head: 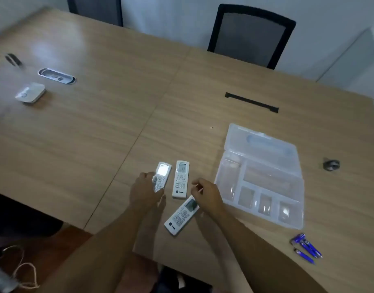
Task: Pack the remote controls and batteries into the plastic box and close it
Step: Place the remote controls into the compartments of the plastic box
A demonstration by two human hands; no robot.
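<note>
**Two hands at three remote controls beside an open plastic box**

A person stands at a wooden worktop (97,127) and looks down at their own bare forearms. The left hand (144,192) lies over the lower half of the left remote control (161,176), its fingers curled round the white body with the thumb on the near side; the lit screen end pokes out beyond the hand. Just to the right lies the middle remote control (180,179), upright in the view and untouched, with its display at the far end. The right hand (208,194) hovers over the screen end of the near remote control (180,215), which lies at a slant; the fingers are bent and drawn close together, and whether they touch the remote cannot be told.

To the right of the remotes sits the clear plastic box (260,176), its lid folded back flat on the far side, its divided compartments looking empty. Near the front right edge lie several blue batteries (306,247) in a loose cluster, well apart from the hands.

Farther off, a small white device (30,95) rests on the left, and a black mesh office chair (250,35) stands behind the worktop.
</note>
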